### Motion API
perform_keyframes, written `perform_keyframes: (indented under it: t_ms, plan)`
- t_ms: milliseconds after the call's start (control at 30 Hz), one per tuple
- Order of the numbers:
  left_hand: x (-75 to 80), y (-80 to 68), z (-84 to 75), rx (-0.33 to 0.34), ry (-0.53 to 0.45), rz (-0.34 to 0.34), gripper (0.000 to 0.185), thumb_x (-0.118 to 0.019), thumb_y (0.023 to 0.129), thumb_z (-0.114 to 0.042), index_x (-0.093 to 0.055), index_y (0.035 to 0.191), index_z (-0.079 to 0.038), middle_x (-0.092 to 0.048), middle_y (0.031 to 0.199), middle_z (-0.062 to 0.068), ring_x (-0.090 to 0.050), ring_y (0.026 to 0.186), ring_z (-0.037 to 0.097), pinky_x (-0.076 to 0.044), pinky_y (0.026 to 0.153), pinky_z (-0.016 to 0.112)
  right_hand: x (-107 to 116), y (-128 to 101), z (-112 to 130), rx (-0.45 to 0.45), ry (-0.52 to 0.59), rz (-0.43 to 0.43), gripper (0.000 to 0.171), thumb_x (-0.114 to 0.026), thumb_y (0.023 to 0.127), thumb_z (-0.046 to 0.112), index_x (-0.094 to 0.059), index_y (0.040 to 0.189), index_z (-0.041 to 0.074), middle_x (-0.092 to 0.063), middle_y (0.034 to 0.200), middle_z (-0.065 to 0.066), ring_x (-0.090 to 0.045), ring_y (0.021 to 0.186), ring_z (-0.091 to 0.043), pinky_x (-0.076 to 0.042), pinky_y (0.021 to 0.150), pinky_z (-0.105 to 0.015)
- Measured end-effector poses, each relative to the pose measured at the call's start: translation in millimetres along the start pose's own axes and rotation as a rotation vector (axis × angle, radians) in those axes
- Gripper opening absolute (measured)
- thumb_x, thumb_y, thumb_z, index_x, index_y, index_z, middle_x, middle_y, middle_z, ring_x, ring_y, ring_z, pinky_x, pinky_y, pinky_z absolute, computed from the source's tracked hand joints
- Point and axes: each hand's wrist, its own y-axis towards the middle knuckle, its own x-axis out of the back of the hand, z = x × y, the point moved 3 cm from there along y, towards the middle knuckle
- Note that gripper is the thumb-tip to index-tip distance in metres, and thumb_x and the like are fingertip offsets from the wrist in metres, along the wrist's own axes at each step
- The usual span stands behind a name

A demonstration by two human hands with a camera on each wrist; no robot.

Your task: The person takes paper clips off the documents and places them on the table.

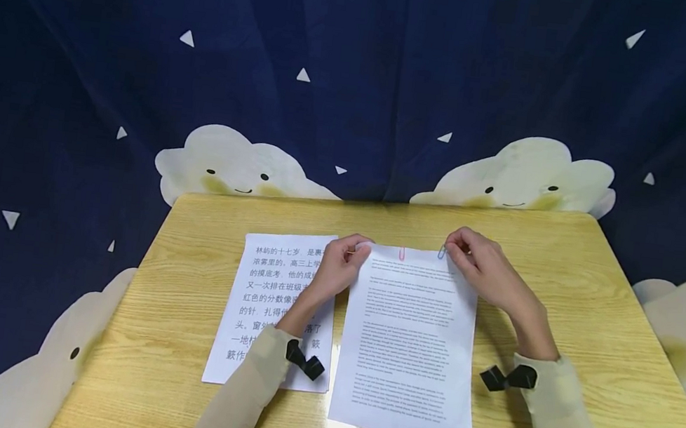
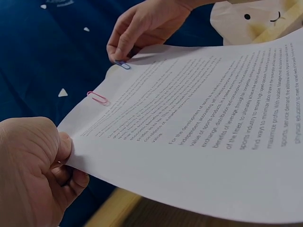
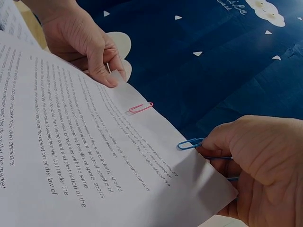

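A person sits at a wooden surface in the lower half of the head view. At centre lies a stack of printed sheets, its top edge lifted. The left hand pinches the stack's upper left corner, thumb on top and fingers curled beneath, a firm grip. The right hand is at the upper right corner, its fingertips closed in a narrow grip on a blue paper clip sitting on the top edge. A pink paper clip is already on that edge, between the two hands. Left of the stack, a second sheet with large Chinese characters lies flat, partly covered by the left forearm. Behind everything hangs a dark blue cloth with smiling clouds.
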Motion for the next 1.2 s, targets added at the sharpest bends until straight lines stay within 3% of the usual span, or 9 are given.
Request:
perform_keyframes:
  t_ms: [300, 533, 833, 1200]
  plan:
    - [-0.4, 0.7, 1.1, 0.019, -0.008, -0.004, 0.022, -0.056, 0.109, -0.013, -0.074, 0.116, -0.003, -0.077, 0.095, 0.016, -0.066, 0.062, 0.017, -0.048, 0.053, 0.023, 2.4, 0.4, -1.4, 0.017, 0.002, -0.033, 0.015, -0.054, 0.110, 0.016, -0.064, 0.109, 0.005, -0.062, 0.091, -0.006, -0.052, 0.079, -0.021, -0.041, 0.065, -0.026]
    - [-1.4, 1.0, 2.7, 0.074, -0.025, -0.022, 0.023, -0.056, 0.108, -0.009, -0.073, 0.117, 0.002, -0.075, 0.096, 0.022, -0.067, 0.063, 0.019, -0.049, 0.052, 0.023, 4.6, 0.8, -1.6, 0.003, 0.015, -0.042, 0.016, -0.054, 0.110, 0.016, -0.065, 0.109, 0.005, -0.062, 0.092, -0.005, -0.054, 0.082, -0.020, -0.044, 0.067, -0.024]
    - [2.5, -6.4, -28.0, 0.058, -0.042, -0.012, 0.021, -0.055, 0.107, -0.002, -0.071, 0.114, 0.009, -0.074, 0.092, 0.025, -0.066, 0.062, 0.021, -0.048, 0.053, 0.021, 8.2, -0.7, -2.0, 0.011, 0.019, -0.052, 0.016, -0.054, 0.110, 0.016, -0.065, 0.110, 0.003, -0.064, 0.093, -0.008, -0.055, 0.081, -0.022, -0.045, 0.067, -0.023]
    - [4.4, -5.5, -27.2, 0.058, -0.048, -0.014, 0.021, -0.054, 0.107, -0.003, -0.072, 0.114, 0.007, -0.074, 0.094, 0.024, -0.068, 0.064, 0.023, -0.052, 0.055, 0.029, 11.7, -1.5, -9.0, 0.022, -0.008, -0.067, 0.016, -0.053, 0.110, 0.015, -0.063, 0.111, 0.003, -0.063, 0.093, -0.007, -0.054, 0.078, -0.022, -0.044, 0.062, -0.023]
